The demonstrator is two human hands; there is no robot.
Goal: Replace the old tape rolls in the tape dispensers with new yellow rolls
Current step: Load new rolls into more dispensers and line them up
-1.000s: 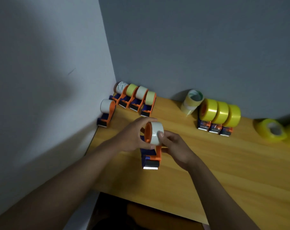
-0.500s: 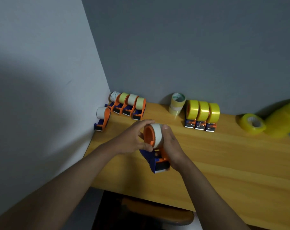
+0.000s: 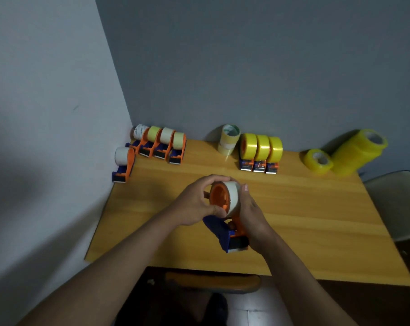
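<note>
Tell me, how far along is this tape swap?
Done: three dispensers with bright yellow rolls stand by the back wall. In hand: both hands, left hand and right hand, grip a dispenser holding its old white roll. Left: five old-roll dispensers in the corner.

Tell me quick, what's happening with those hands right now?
Left hand gripping pale old roll. Right hand holding orange dispenser. Roll not off yet. Nothing blocking.

No legible text, brand, number or sign. Green print on the inner core of the pale tape rolls (image 3: 229,137), upper centre of the frame: too small to read. Dark markings on the white roll (image 3: 140,131) at the far left of the dispenser row: blurred, unreadable.
</note>
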